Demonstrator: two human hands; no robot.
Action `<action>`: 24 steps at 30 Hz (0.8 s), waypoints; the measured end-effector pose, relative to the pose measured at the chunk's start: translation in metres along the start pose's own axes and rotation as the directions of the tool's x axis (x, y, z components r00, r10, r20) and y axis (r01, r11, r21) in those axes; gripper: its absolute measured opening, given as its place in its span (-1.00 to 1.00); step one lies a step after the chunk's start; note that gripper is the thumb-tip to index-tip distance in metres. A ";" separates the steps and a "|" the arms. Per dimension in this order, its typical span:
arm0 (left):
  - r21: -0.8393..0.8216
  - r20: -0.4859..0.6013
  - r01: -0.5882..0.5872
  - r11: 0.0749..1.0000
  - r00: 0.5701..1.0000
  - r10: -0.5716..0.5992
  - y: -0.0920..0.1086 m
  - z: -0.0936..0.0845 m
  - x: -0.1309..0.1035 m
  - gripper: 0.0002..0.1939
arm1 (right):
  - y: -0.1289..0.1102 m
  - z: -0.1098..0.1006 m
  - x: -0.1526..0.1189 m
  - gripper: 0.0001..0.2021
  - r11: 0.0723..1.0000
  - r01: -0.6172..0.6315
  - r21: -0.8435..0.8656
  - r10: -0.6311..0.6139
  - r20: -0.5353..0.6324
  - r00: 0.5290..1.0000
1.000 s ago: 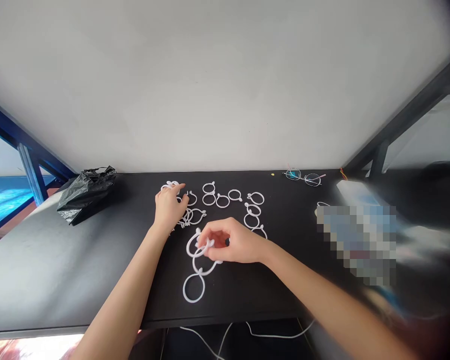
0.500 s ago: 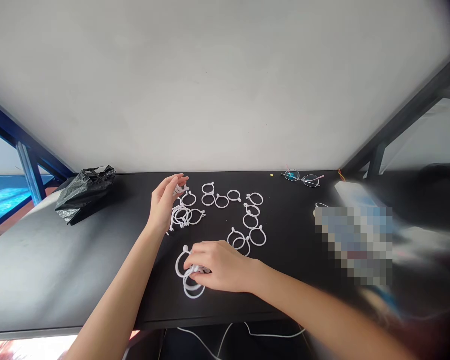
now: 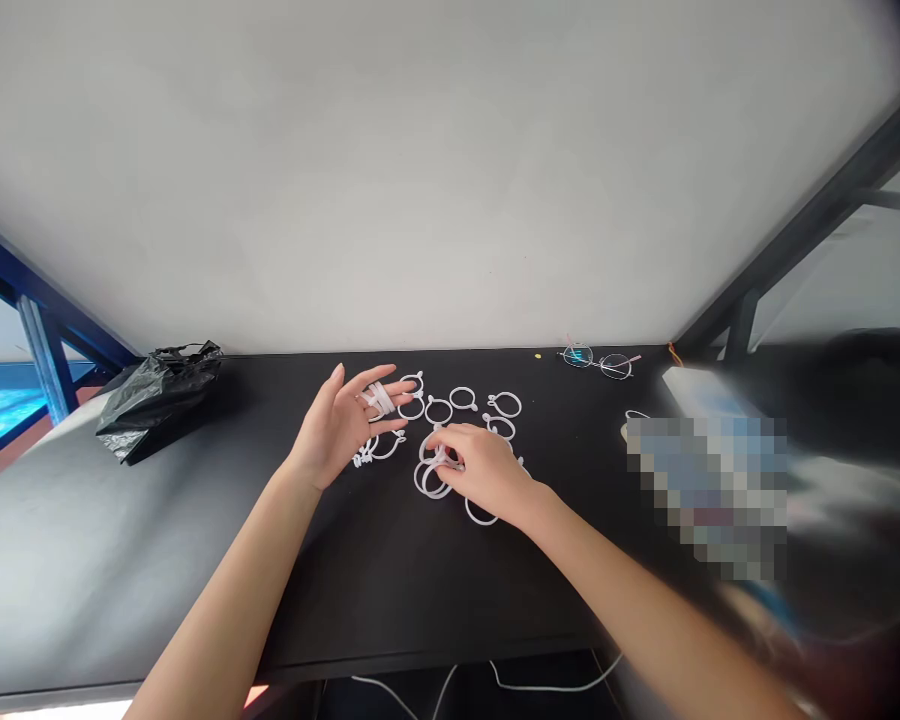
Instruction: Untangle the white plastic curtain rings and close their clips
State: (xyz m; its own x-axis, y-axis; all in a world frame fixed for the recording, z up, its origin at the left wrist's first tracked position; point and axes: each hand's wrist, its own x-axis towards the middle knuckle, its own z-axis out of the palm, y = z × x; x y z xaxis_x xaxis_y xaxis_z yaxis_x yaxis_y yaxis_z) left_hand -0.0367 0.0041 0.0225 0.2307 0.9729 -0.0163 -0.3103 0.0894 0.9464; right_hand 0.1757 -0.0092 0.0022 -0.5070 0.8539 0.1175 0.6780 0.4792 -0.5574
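Black and wide, the surface (image 3: 390,590) sits under both my hands. My left hand (image 3: 326,440) is palm up with its fingers spread, and my right hand (image 3: 491,472) bends down with its fingers pinching some rings. All the rings are white and look like plastic, so I think they are light and a bit stiff, smooth enough to slide, and not easy to break. The best place to hold one is its thin round edge. Most of the loose rings (image 3: 463,388) lie flat past my right hand and around it, some touching and some apart. The pinched rings (image 3: 436,463) overlap in a bunch at my right fingertips, near my left hand; I can't tell how many. A smaller stack of rings (image 3: 379,400) seems looped around the middle fingers of my left hand. Smallest of all are the little knobs (image 3: 474,407) on the edges, and I think those could catch on other rings.
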 end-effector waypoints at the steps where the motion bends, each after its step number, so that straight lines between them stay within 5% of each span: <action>1: -0.019 0.040 0.034 0.999 0.999 -0.033 0.001 0.002 -0.001 -0.31 | 0.002 -0.001 0.001 -0.75 0.999 -0.026 0.039 0.027 -0.021 0.999; 10: 0.054 0.166 0.099 0.994 0.980 -0.107 -0.002 0.006 -0.001 -0.28 | 0.016 -0.005 0.006 -0.80 0.965 -0.102 0.242 0.158 -0.223 0.962; 20: 0.192 0.118 0.008 0.981 0.993 -0.031 -0.011 0.012 0.000 -0.47 | 0.017 -0.011 0.008 -0.84 0.844 -0.021 0.536 0.148 -0.195 0.970; 24: 0.345 0.195 -0.014 0.939 0.979 -0.057 -0.013 0.018 -0.004 -0.63 | 0.016 -0.013 0.008 -0.85 0.754 0.036 0.656 0.088 -0.156 0.984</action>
State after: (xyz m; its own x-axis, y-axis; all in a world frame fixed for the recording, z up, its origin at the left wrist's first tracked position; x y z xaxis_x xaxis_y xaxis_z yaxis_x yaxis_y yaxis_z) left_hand -0.0165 -0.0045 0.0160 0.4238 0.9057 -0.0069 0.0235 -0.0033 0.9997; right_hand 0.1891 0.0080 0.0047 -0.3563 0.9139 0.1945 0.1439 0.2594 -0.9550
